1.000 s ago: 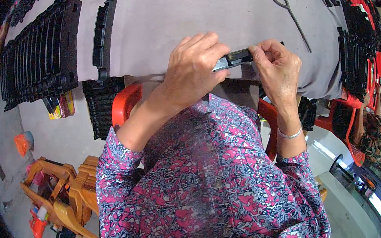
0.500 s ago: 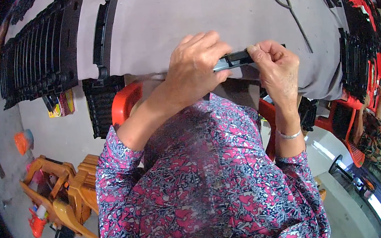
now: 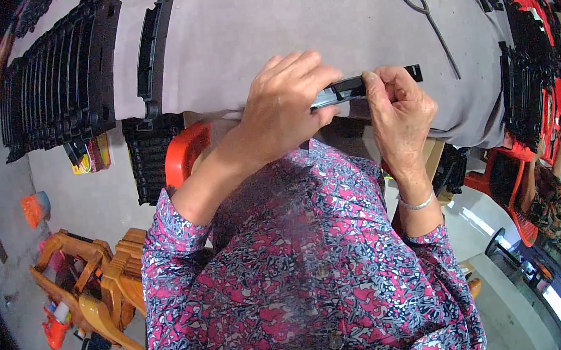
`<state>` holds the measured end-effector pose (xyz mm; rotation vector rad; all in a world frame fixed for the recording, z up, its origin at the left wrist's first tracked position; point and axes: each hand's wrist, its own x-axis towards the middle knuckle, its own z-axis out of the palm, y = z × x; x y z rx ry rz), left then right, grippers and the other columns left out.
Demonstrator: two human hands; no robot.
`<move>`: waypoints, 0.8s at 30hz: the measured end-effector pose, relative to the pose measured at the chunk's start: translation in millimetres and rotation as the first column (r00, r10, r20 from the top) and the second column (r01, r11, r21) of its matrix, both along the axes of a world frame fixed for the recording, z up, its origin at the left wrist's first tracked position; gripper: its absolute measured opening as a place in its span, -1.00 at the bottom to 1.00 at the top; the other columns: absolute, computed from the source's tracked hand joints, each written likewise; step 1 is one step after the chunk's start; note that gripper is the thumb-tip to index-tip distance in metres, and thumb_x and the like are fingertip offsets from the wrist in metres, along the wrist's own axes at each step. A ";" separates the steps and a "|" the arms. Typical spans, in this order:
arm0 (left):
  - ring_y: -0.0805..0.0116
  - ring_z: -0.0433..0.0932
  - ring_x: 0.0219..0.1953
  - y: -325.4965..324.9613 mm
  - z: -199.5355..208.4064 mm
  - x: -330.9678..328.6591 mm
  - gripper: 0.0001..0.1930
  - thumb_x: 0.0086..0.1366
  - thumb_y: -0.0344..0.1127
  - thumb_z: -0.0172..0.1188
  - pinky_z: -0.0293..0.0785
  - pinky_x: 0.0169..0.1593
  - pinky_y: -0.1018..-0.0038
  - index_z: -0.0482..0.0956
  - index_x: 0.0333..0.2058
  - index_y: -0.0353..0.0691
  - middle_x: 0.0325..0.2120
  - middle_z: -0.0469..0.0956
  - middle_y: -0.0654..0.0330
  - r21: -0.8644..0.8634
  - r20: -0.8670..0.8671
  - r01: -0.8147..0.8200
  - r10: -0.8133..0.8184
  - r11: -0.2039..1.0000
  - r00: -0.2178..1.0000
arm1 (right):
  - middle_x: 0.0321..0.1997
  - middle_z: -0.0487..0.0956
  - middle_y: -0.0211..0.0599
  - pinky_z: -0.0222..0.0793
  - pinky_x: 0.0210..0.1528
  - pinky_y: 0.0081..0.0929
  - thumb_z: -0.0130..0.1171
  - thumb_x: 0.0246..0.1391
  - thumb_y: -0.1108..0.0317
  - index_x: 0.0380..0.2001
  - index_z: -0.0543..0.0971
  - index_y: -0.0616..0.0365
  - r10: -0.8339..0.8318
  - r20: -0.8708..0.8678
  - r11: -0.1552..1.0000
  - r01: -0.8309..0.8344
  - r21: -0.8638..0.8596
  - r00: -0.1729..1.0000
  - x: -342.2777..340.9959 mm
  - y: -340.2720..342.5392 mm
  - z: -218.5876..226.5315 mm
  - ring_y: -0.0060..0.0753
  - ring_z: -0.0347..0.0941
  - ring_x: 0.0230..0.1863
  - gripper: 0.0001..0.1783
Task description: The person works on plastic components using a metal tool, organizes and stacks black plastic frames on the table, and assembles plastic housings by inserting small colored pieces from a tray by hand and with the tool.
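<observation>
A narrow black plastic strip (image 3: pixel 348 88) with a glossy lower edge lies between my two hands, just above the near edge of the table. My left hand (image 3: pixel 285 103) is closed around its left end and hides that end from view. Thumb and bent fingers of my right hand (image 3: pixel 402 107) pinch the strip toward its right end, which sticks out beyond the fingers. A dark metal rod with a looped end (image 3: pixel 429 19) lies on the table to the right, apart from both hands.
Grey cloth covers the table (image 3: pixel 278 18). At its left stands a row of black plastic strips (image 3: pixel 65 78), with one single strip (image 3: pixel 150 55) beside it. More black parts (image 3: pixel 529 67) pile up at the right. A red chair (image 3: pixel 186 151) is below; another person (image 3: pixel 550 205) sits far right.
My right hand has shifted slightly left along the strip, so more of its right end shows. My left hand keeps its hold, almost in the same place.
</observation>
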<state>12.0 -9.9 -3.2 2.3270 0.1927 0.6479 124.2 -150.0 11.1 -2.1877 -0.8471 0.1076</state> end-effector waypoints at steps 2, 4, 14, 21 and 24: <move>0.10 0.49 -0.33 0.3 -0.2 -2.8 -0.63 -0.14 -0.39 0.40 0.44 -0.23 0.28 0.58 -0.26 -0.17 -0.40 0.47 0.15 0.004 -0.019 0.029 -0.029 1.000 0.999 | -0.68 0.49 -0.24 0.30 -0.59 -0.47 0.28 0.05 0.35 -0.49 0.56 0.19 -0.014 0.049 0.999 0.012 0.037 0.999 1.5 -0.6 -4.2 -0.44 0.42 -0.69 -0.84; 0.11 0.49 -0.33 1.5 -3.8 -5.2 -0.63 -0.10 -0.39 0.38 0.44 -0.25 0.28 0.58 -0.23 -0.14 -0.39 0.47 0.16 0.009 -0.038 0.055 -0.054 0.998 0.998 | -0.68 0.49 -0.24 0.30 -0.59 -0.47 0.28 0.05 0.35 -0.50 0.55 0.19 -0.016 0.037 1.000 0.016 0.015 0.999 2.1 -1.0 -3.3 -0.45 0.42 -0.69 -0.84; 0.25 0.45 -0.37 -2.0 -20.0 -12.7 -0.61 -0.01 -0.33 0.30 0.41 -0.35 0.34 0.56 -0.12 0.04 -0.35 0.49 0.29 0.260 -0.023 0.069 -0.065 0.963 0.998 | -0.61 0.48 -0.56 0.19 -0.55 -0.74 0.28 0.10 0.44 -0.40 0.62 0.29 -0.048 -0.024 0.997 0.050 0.067 0.999 -0.2 -0.3 -8.7 -0.81 0.28 -0.56 -0.88; 0.25 0.45 -0.36 -3.7 -21.7 -11.4 -0.58 -0.02 -0.36 0.32 0.41 -0.32 0.33 0.54 -0.10 0.04 -0.36 0.48 0.30 0.269 -0.008 0.055 -0.055 0.962 0.998 | -0.67 0.51 -0.27 0.31 -0.58 -0.52 0.27 0.11 0.34 -0.36 0.63 0.23 -0.064 -0.070 0.991 0.072 0.115 0.995 0.5 -6.1 -14.2 -0.60 0.39 -0.65 -0.85; 0.24 0.46 -0.35 -5.1 -24.7 -10.5 -0.58 0.00 -0.38 0.32 0.41 -0.31 0.31 0.53 -0.11 0.03 -0.36 0.47 0.29 0.271 -0.001 0.039 -0.040 0.962 0.999 | -0.64 0.53 -0.29 0.31 -0.56 -0.54 0.27 0.11 0.36 -0.28 0.63 0.23 -0.046 -0.192 0.990 0.070 0.124 0.980 0.6 -11.4 -15.7 -0.65 0.38 -0.61 -0.83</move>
